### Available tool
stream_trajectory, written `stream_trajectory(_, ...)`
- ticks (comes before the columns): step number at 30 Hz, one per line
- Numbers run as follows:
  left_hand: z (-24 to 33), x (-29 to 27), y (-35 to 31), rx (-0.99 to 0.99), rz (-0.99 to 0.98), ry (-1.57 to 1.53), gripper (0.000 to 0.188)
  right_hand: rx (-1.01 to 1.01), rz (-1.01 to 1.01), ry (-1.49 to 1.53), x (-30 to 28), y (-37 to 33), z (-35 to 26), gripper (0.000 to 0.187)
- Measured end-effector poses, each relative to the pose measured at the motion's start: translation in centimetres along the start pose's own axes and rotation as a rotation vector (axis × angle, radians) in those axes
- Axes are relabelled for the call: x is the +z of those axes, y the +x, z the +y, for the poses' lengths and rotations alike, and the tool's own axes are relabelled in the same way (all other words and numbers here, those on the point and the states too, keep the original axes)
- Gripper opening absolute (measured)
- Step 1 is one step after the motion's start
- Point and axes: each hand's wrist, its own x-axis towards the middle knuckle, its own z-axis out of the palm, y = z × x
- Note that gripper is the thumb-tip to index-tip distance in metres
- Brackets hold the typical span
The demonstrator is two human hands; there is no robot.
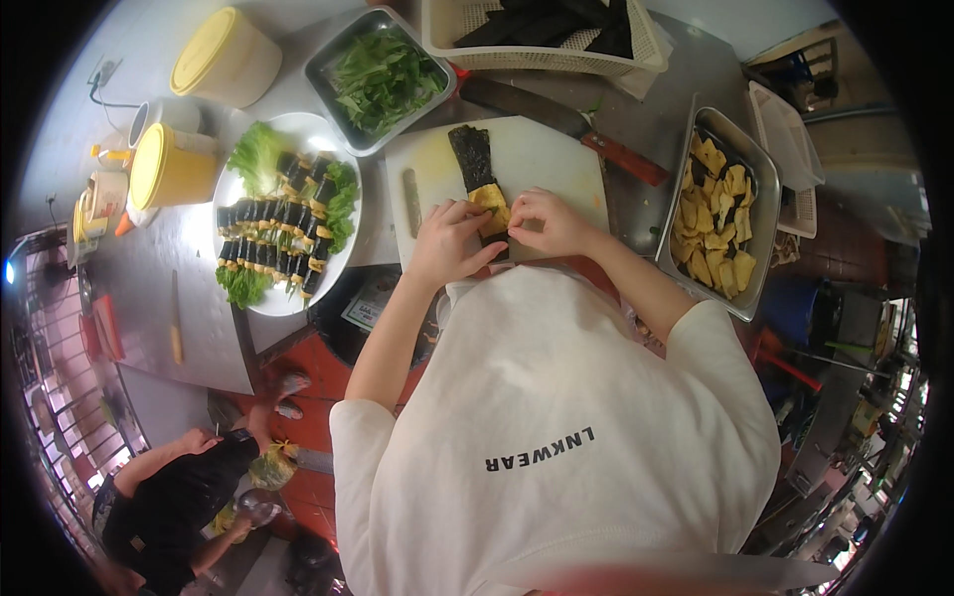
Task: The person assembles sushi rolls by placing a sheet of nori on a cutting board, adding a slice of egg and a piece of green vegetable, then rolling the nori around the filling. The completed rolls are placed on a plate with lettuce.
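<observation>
A dark seaweed strip runs lengthwise on the white cutting board, its near end between my hands. On that end lies a yellow, wrinkled piece that looks like tofu skin, with a bit of green at its middle. My left hand has its fingers curled at the yellow piece's left edge, thumb stretched along the near side; what the fingertips hold is hidden. At the right edge my right hand pinches thumb and fingers together, and anything between them is too small to make out.
Leafy greens fill a metal tray. A cleaver lies across the board's far right corner. Yellow pieces sit in a steel pan; skewered rolls cover a plate. Dark sheets fill a basket. Another person is at lower left.
</observation>
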Motion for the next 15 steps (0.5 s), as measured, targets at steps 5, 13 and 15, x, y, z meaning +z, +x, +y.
stream_trajectory(5,-0.3,0.9,-0.2,-0.018,0.060,0.012,0.034,0.170,-0.003,0.137,-0.3,0.3,-0.2,0.007)
stream_trajectory(13,-0.6,1.3,-0.3,-0.053,0.110,-0.062,0.016,0.174,-0.023,0.149,-0.2,0.6,0.3,0.008)
stream_trajectory(15,-0.7,1.3,-0.3,-0.046,0.111,-0.070,0.014,0.166,-0.026,0.136,-0.3,0.6,0.2,0.011)
